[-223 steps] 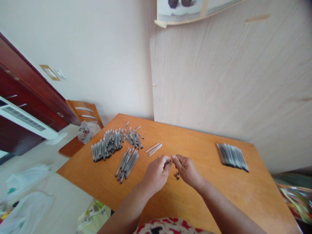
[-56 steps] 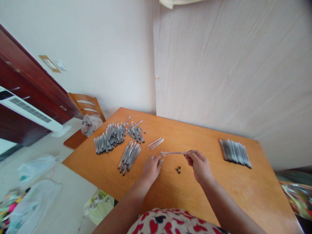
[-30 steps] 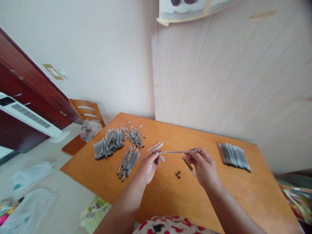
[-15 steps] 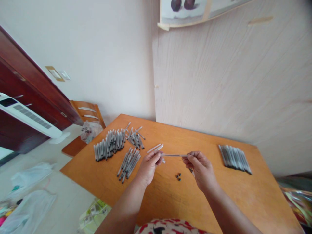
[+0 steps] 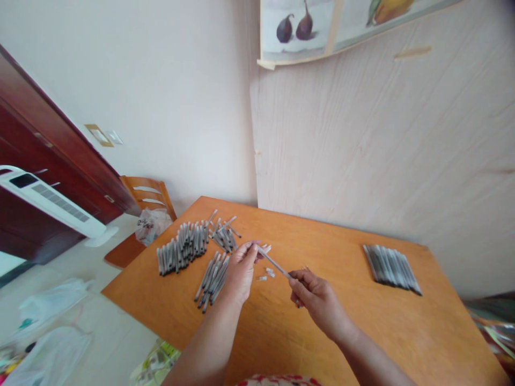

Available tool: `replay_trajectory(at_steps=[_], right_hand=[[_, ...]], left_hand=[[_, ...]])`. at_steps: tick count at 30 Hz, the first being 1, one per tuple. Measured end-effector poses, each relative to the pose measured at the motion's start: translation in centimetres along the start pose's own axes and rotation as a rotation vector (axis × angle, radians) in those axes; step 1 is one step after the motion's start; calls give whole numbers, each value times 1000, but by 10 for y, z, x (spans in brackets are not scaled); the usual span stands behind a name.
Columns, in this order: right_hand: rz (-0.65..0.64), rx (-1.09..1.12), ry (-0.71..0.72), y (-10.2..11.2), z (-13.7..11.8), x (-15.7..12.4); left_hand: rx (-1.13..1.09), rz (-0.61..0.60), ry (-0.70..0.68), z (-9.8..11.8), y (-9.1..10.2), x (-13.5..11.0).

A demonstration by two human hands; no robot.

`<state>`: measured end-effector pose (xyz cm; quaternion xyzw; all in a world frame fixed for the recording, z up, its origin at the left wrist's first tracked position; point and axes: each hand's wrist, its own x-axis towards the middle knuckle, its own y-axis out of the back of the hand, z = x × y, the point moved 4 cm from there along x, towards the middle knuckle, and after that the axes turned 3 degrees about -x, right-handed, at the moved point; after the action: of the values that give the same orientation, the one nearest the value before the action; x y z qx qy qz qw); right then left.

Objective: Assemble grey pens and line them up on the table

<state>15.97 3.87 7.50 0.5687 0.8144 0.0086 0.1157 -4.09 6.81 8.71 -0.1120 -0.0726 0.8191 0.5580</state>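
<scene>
A slim, clear-barrelled pen stretches between both hands over the table, slanting down to the right. My left hand pinches its upper end, and my right hand grips the lower end with curled fingers. Small clear pieces lie on the wood just right of my left hand. To the left of that hand is a loose pile of pens with dark ends, partly covered by it. Something small and dark shows under my right fingers, too hidden to name.
Further left lie a large pile of pens and a smaller jumbled one. A neat row of pens is at the right of the wooden table. A chair with a plastic bag stands beyond the left edge.
The pen has turned from level to slanting, as my right hand came down and left. The small black pieces seen on the table are now mostly behind my right hand.
</scene>
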Motion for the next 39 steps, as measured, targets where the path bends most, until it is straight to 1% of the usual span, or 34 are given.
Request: replay_trajectory(at_steps=[3,11,18,24,29,32,34,37,39], right_hand=[[9,-84,27,-3,-1,-3],[109,-196,130,-6,-15,-12],[152,-215,166,-5,-22,-16],[153,-188,164,-5,-22,-16],[175,-198,144,0,-13,-10],[159,-186,115,3,0,-5],[152,-127,91,5,10,-4],[186,-36,86,10,20,-5],[208,-86,103,14,21,-8]], left_hand=[[6,10,-10,5,-5,-2],[-27,53,3,14,-17,-12],[-31,56,-9,20,-23,-16],[-43,44,-13,18,-27,-16],[-46,30,1,8,-28,-13],[-61,12,22,0,-28,-11],[-71,-3,30,-5,-28,-9],[-54,-15,31,-12,-27,-6],[-29,-28,30,-16,-27,-4]])
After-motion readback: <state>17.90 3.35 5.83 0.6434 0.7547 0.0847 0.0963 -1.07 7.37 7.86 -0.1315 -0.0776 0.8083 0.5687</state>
